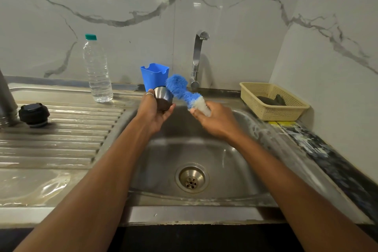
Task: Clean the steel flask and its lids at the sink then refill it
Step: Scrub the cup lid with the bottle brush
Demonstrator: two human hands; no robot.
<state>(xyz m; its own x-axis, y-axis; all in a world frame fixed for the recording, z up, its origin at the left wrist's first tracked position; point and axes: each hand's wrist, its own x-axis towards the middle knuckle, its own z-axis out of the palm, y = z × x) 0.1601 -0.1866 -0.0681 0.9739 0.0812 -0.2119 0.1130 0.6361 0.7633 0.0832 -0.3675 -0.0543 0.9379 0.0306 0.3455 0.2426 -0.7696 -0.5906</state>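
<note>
Progress: mid-scrub, early-ish I'd say. Left hand point(152, 111) fingers curled round steel cup lid point(163, 97) over sink point(204, 145) back edge. Right hand point(214, 121) grips brush point(181, 91), fluffy end just beside lid. Black stopper lid point(34, 114) on drainboard point(71, 131) far left, likely flask point(6, 96) beside it. Flask wash, rinse, refill all seem left, guessing from water bottle point(97, 71).

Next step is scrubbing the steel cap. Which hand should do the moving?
Right. The right hand grips the blue brush by its white end, with the bristle head just beside the steel cap. The left hand cradles the cap, so it is probably better as the holder.
</note>
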